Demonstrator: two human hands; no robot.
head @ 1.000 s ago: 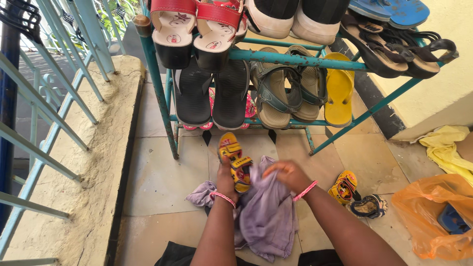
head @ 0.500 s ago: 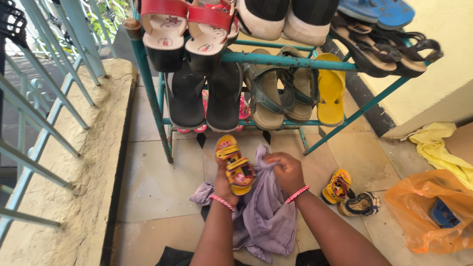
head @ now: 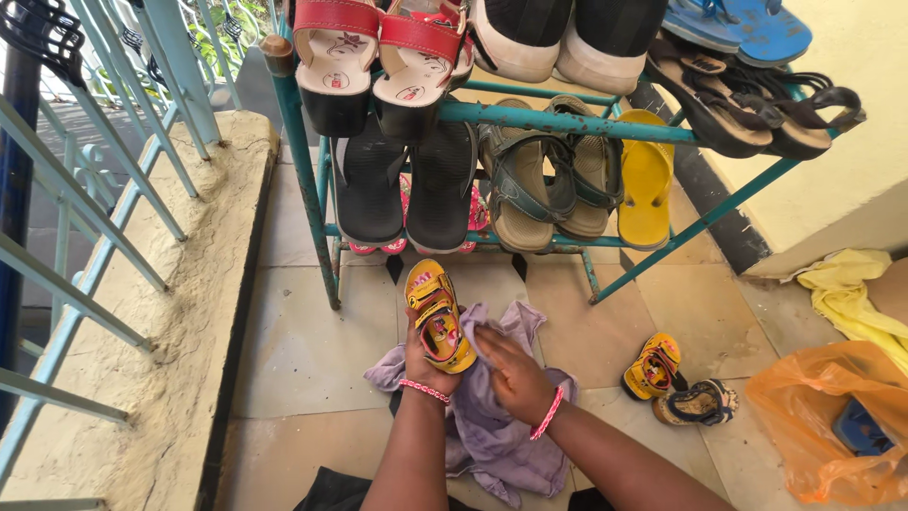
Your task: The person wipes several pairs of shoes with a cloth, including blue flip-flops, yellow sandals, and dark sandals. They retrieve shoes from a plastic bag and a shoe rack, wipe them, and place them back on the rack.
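Shoe rack [head: 303,189] stands ahead; below it, purple cloth [head: 501,426] lies on the tiles. Left hand [head: 427,364] grips the yellow child's sandal [head: 437,317], long axis pointing away toward the rack. Right hand [head: 511,377] presses cloth against its right side, fingers flat.

1. An orange plastic bag [head: 832,426] is lying on the tiled floor at the lower right, crumpled and half see-through, with something blue showing through its side.
2. A corner of a brown cardboard box [head: 891,289] is showing at the right edge, just above the bag and partly covered by yellow cloth.
3. Small round printed labels [head: 333,79] are sitting on the pale insoles of the red-strapped sandals on the rack's top shelf.
4. No signs or screens are showing anywhere in the view.
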